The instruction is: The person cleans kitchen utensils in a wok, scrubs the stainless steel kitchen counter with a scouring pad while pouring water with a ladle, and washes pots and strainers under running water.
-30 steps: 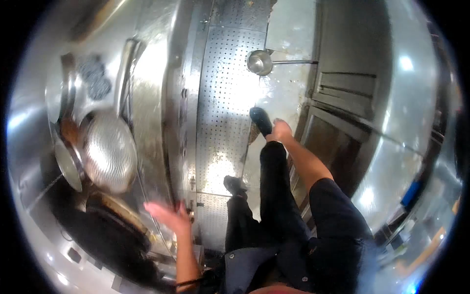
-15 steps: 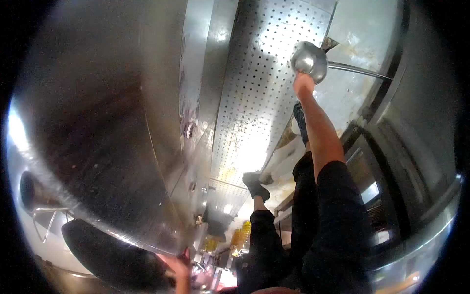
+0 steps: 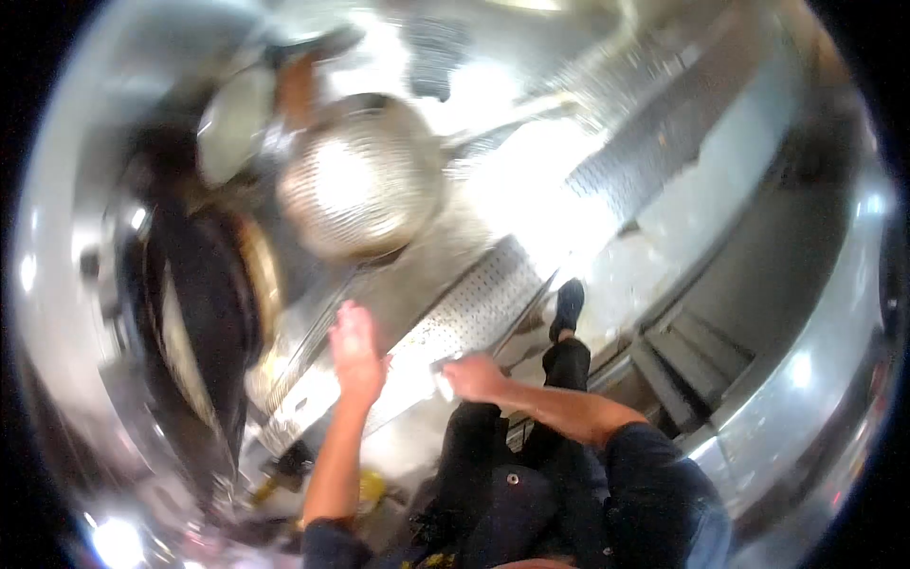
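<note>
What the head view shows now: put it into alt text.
A person's left hand is open and right hand curled; whether it holds anything is unclear. A large round, textured metal utensil shows farther up the blurred picture, with perforated metal floor panels to its lower right.

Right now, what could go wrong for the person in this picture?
The open left hand is near the round metal utensil, so a quick swing might knock into it. Also, a dark shoe is close to the shiny floor panel with little holes. That panel might be slippery to step on, though the picture can't prove it's wet.
</note>
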A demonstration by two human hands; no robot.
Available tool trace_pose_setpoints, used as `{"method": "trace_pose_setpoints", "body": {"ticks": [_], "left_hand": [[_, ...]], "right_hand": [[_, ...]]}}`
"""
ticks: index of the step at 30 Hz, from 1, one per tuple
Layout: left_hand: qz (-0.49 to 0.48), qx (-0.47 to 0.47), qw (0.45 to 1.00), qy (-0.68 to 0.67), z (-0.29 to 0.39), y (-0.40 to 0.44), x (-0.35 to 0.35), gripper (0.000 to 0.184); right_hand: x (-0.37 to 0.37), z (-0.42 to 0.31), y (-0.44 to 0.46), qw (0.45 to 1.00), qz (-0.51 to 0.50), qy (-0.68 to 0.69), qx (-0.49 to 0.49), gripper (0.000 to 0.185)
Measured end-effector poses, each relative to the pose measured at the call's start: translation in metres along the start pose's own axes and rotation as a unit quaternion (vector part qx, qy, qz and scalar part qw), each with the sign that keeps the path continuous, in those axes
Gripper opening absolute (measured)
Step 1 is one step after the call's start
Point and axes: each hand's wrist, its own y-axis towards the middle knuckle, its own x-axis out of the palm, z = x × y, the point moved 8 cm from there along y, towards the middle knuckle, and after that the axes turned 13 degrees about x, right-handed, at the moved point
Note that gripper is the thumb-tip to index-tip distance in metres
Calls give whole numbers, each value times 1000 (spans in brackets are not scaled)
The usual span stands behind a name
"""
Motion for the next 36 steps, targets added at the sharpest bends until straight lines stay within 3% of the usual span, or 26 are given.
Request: {"method": "trace_pose_setpoints", "body": {"ticks": [2, 3, 6, 7, 8, 10, 11, 12, 13, 15, 16, 18, 19, 21, 23, 24, 26, 27, 28, 30, 31, 32, 33, 34, 35, 36], "left_hand": [[-5, 35, 991, -126, -6, -57, -8, 88], [-44, -38, 968, -243, -15, -107, -17, 77], [75, -262, 889, -369, -68, -301, -12, 50], [157, -355, 834, -393, -84, -381, -7, 40], [291, -363, 822, -328, -108, -455, -1, 41], [499, -409, 686, -337, -91, -584, 8, 49], [388, -439, 743, -324, -86, -624, 53, 62], [323, -475, 701, -422, -75, -644, 67, 72], [263, -444, 742, -429, -72, -659, 93, 76], [320, -427, 735, -418, -88, -685, 102, 75], [432, -444, 682, -388, -100, -687, 84, 70], [528, -566, 572, -270, -145, -759, 103, 47], [555, -622, 513, -204, -168, -802, 127, 38], [809, -475, 281, -204, -210, -874, 71, 17], [786, -475, 258, -300, -244, -942, 27, 39], [775, -474, 280, -309, -261, -977, 18, 41], [822, -416, 247, -300, -288, -1048, -24, 38], [856, -317, 232, -335, -306, -1082, -28, 35], [871, -318, 212, -309, -318, -1116, -48, 35], [868, -297, 256, -306, -343, -1187, -59, 36], [868, -209, 297, -340, -362, -1215, -71, 37], [859, -121, 325, -377, -376, -1237, -79, 38], [841, -61, 334, -421, -388, -1251, -86, 31], [840, -60, 332, -426, -409, -1260, -91, 31], [821, -258, 338, -381, -428, -1274, -83, 20], [769, -444, 331, -320, -432, -1289, -68, 19]], "right_hand": [[13, -73, -44, 989, 71, 16, -129, 24], [26, -106, -59, 994, 39, 14, -105, 27], [55, -200, -98, 982, 29, 133, -134, 25], [95, -218, -94, 982, -20, 95, -162, 25], [128, -225, -67, 986, -26, 109, -126, 24], [195, -270, -66, 986, -69, 86, -122, 24], [220, -322, -79, 975, -136, 115, -130, 23], [244, -371, -95, 960, -201, 146, -126, 22], [276, -425, -113, 946, -238, 159, -151, 20], [337, -530, -154, 916, -313, 191, -162, 19], [350, -569, -172, 899, -356, 209, -148, 20], [411, -641, -221, 814, -513, 253, -97, 29], [433, -676, -243, 779, -547, 252, -173, 37], [466, -735, -282, 690, -622, 200, -310, 55], [523, -752, -257, 728, -510, 29, -458, 60], [559, -753, -231, 726, -444, -92, -516, 63], [640, -742, -180, 725, -387, -240, -518, 85], [682, -732, -163, 692, -432, -309, -489, 90], [724, -725, -151, 653, -472, -376, -457, 95], [804, -726, -129, 664, -495, -306, -469, 85], [822, -761, -146, 646, -577, -246, -435, 56], [845, -784, -153, 646, -584, -246, -426, 56], [874, -790, -156, 626, -620, -318, -350, 42], [901, -793, -155, 600, -647, -384, -272, 32], [916, -823, -166, 611, -667, -243, -351, 26], [935, -832, -163, 615, -665, -243, -347, 26]]}}
